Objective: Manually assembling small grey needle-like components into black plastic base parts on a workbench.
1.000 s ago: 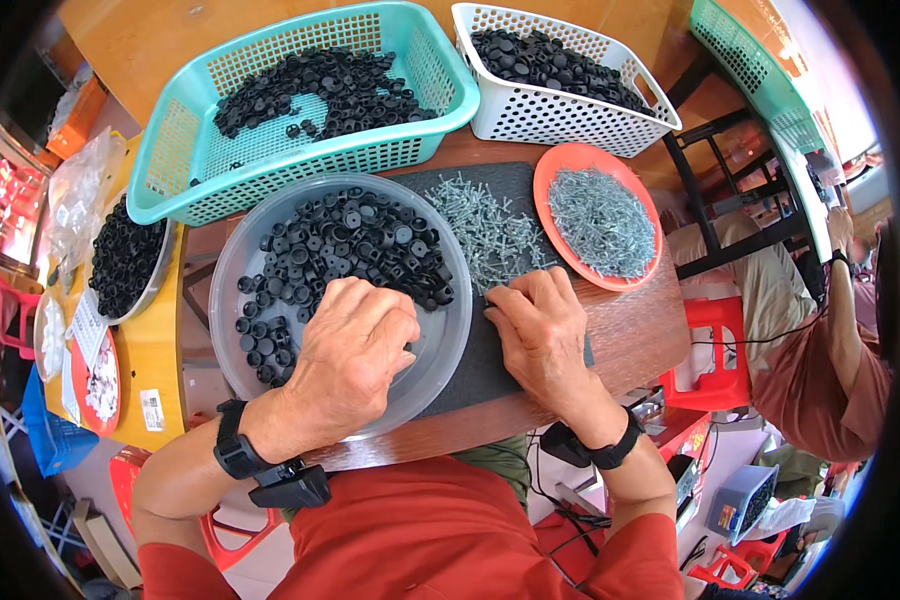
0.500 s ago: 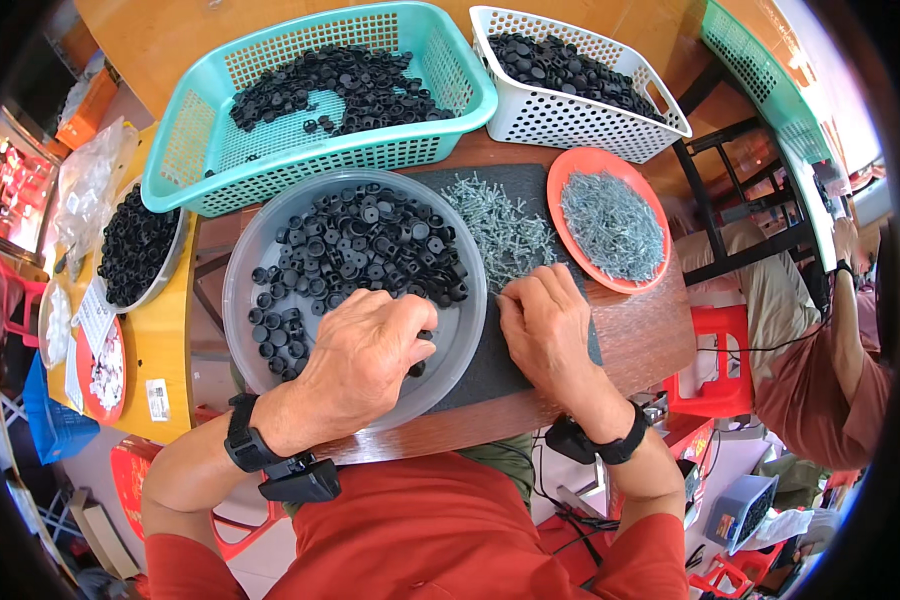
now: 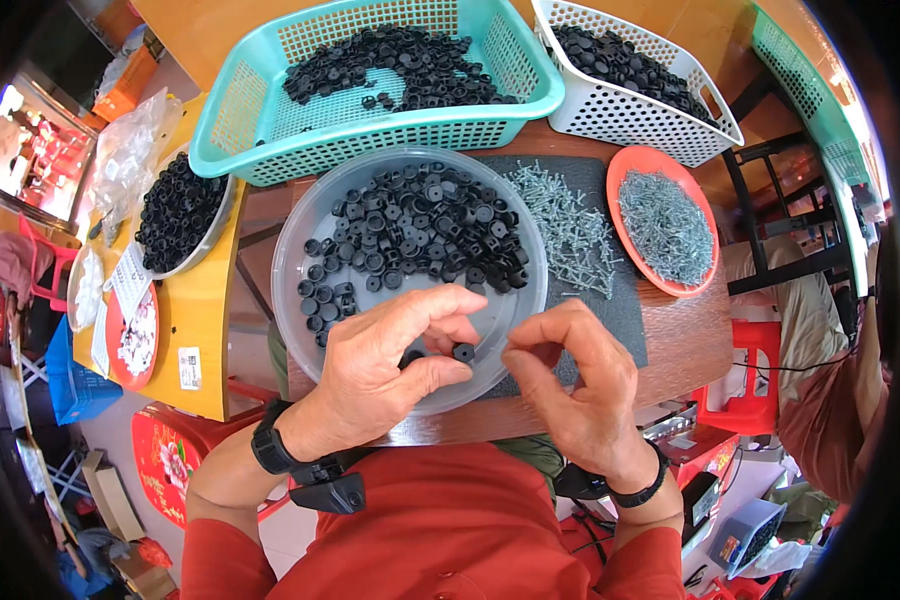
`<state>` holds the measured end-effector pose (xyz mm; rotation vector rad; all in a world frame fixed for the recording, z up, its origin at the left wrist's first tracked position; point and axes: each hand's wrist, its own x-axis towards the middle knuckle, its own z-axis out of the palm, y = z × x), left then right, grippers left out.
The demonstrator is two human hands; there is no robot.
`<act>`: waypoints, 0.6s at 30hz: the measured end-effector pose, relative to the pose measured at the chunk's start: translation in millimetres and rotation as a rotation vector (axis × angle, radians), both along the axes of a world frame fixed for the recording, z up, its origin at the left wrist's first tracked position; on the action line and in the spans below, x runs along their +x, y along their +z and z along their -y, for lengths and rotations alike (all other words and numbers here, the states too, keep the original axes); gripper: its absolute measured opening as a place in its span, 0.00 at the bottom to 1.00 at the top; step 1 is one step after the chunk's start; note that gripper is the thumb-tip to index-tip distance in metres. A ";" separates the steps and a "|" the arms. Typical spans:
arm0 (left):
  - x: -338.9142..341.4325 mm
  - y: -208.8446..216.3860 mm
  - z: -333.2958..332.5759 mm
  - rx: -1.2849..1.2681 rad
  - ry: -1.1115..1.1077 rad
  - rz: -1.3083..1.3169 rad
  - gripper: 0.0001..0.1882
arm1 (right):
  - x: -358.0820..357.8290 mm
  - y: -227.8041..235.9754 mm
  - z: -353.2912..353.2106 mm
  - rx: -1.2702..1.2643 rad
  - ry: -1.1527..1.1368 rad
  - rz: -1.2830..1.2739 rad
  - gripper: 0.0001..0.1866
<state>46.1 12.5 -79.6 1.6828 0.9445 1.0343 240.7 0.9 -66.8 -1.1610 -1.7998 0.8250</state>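
Head view: the left hand point(image 3: 375, 350) curls with 1 black cap point(image 3: 463, 352) held at its thumb, above the plastic tub point(image 3: 286, 300); the right hand point(image 3: 585, 385) faces it, thumb and fingers nearly meeting, whether gripping anything I can't tell. Screws point(image 3: 567, 228) lie on the dark mat point(image 3: 622, 325).

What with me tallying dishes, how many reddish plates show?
2: a screw-filled plate, right of the tub; a plate of white bits, on the yellow table. More may be hidden.

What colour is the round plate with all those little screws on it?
The plate is orange-red, seen best in the head view.
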 end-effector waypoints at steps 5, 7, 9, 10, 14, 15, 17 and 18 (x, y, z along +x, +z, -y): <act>1.0 2.3 4.8 0.223 0.058 -0.134 0.28 | -13.6 -1.4 3.4 -0.080 0.035 -0.062 0.09; 0.5 -1.2 6.2 0.268 0.071 -0.135 0.28 | -15.5 -2.1 4.6 -0.078 0.050 -0.051 0.09; 0.7 -3.9 5.9 0.312 0.078 -0.133 0.28 | -16.9 -2.6 5.5 -0.078 0.057 -0.037 0.09; 0.8 -4.3 5.8 0.368 0.079 -0.142 0.26 | -18.1 -2.5 6.1 -0.074 0.051 -0.033 0.09; 1.5 -2.9 7.4 0.521 0.070 -0.256 0.23 | -20.3 -3.6 7.0 -0.029 0.034 -0.004 0.10; 1.8 -3.5 7.7 0.521 0.071 -0.255 0.23 | -20.9 -4.0 7.5 -0.030 0.035 -0.003 0.10; 2.3 -5.7 7.7 0.557 0.072 -0.277 0.24 | -22.8 -5.0 8.5 -0.017 0.005 0.001 0.10; 3.2 -6.6 7.9 0.557 0.073 -0.277 0.24 | -24.2 -5.4 9.0 -0.016 0.006 0.001 0.10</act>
